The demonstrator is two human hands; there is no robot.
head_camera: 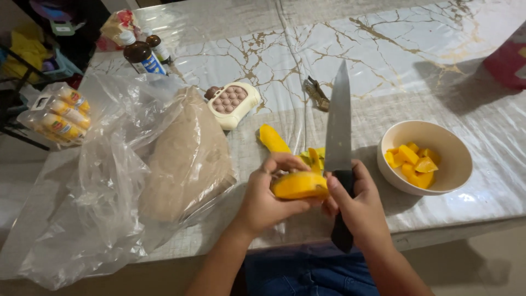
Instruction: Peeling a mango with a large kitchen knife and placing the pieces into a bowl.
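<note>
mango piece (299,185) held in left hand (266,200) over the near edge of the marble table (383,66), long axis running left-right, peeled yellow face up. right hand (359,211) clenched round the black handle of a knife (339,137), blade pointing away, upright. cream bowl (455,164) of mango cubes (411,161) just right.

- A table (416,38) filled most of the view, its top white marble veined with gold under a clear plastic cover.
- Light glared off the cover near the far edge.
- A dark metal rack (16,118) stood beyond the table's left edge, cluttered with yellow and teal items.
- Beige floor (471,268) showed below the near edge.
- A shadow lay across the far right corner.
</note>
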